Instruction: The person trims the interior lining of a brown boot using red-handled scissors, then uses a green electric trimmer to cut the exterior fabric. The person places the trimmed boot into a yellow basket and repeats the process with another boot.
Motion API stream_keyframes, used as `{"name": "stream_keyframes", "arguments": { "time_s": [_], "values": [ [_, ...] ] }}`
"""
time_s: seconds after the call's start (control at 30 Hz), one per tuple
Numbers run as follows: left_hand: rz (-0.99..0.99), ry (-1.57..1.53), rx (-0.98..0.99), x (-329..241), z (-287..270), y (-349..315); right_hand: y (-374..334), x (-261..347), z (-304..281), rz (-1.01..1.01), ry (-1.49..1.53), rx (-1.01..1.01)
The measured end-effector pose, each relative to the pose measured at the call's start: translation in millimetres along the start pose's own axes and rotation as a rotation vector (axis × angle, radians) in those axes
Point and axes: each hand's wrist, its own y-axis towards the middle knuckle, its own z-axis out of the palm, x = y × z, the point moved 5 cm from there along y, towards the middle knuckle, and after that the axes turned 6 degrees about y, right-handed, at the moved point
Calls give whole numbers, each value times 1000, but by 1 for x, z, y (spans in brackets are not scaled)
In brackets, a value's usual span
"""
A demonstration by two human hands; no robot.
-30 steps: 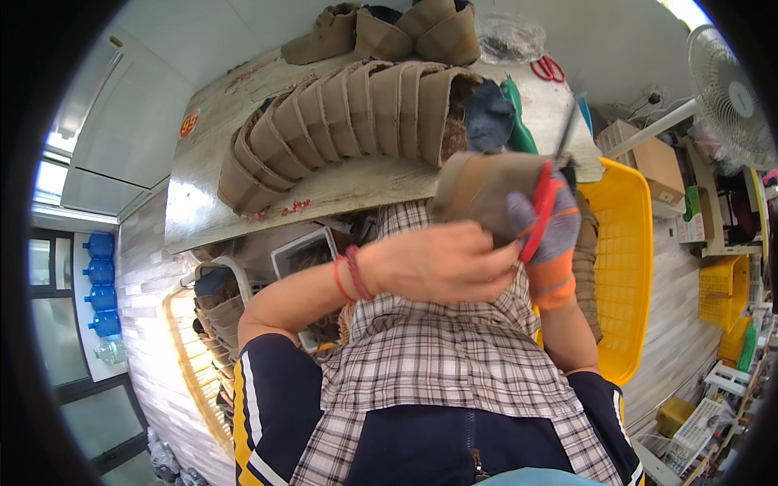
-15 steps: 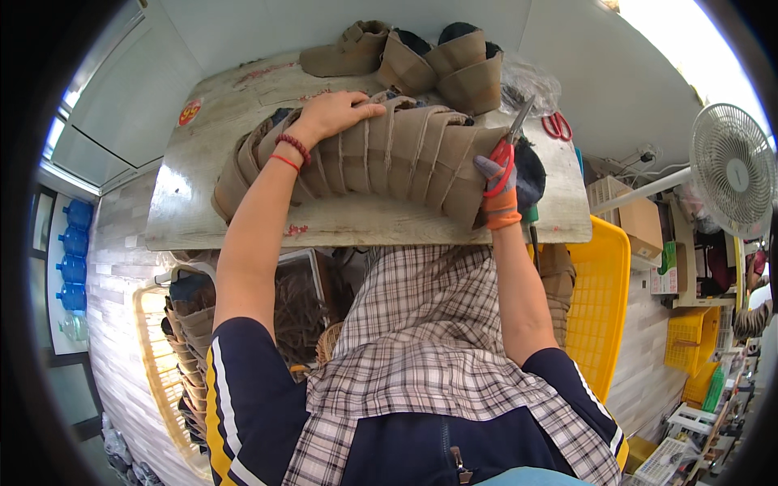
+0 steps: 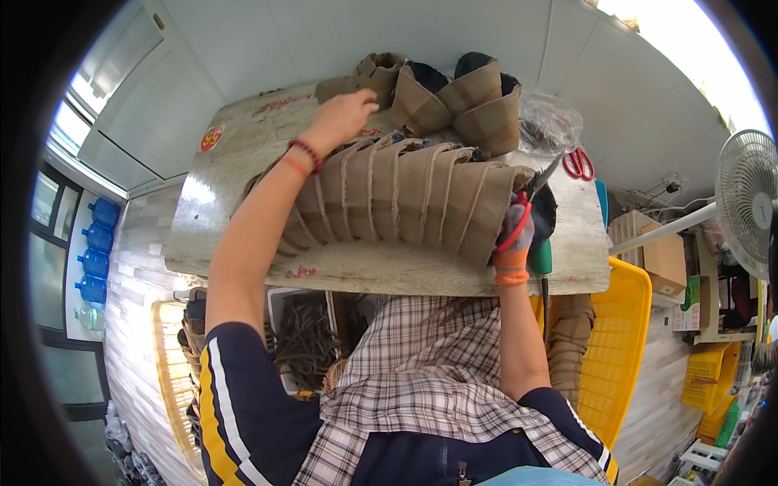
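Observation:
A long row of nested brown fabric pieces (image 3: 405, 194), curved like shoe uppers with frayed edges and dark lining, lies across the table. My left hand (image 3: 344, 115) is raised over its far side, fingers loosely bent and nothing visible in them. Behind that hand stands a rolled brown piece (image 3: 378, 74), close to its fingertips. My right hand (image 3: 515, 235), in a grey and orange glove, holds red-handled scissors (image 3: 514, 228), blades pointing up and away. It rests against the row's right end. A green-handled tool (image 3: 540, 257) with a dark cord lies beside it.
More brown pieces (image 3: 486, 113) stand at the back of the table (image 3: 235, 154), near clear plastic wrap (image 3: 549, 121) and other red scissors (image 3: 579, 164). Yellow baskets (image 3: 628, 324) flank me below. A white fan (image 3: 750, 202) stands at the right.
My left hand has lifted off the row and moved away toward the back pieces. My right hand keeps the scissors at the row's right end. The view has shifted, so the table sits lower.

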Motion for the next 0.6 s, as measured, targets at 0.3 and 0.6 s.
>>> {"name": "stream_keyframes", "arguments": {
  "time_s": [0.3, 0.6],
  "values": [
    [-48, 126, 169, -30, 82, 95, -53, 33, -40, -12, 206, -173],
    [79, 257, -189, 3, -68, 35, -107, 61, -60, 113, 10, -192]
  ]
}}
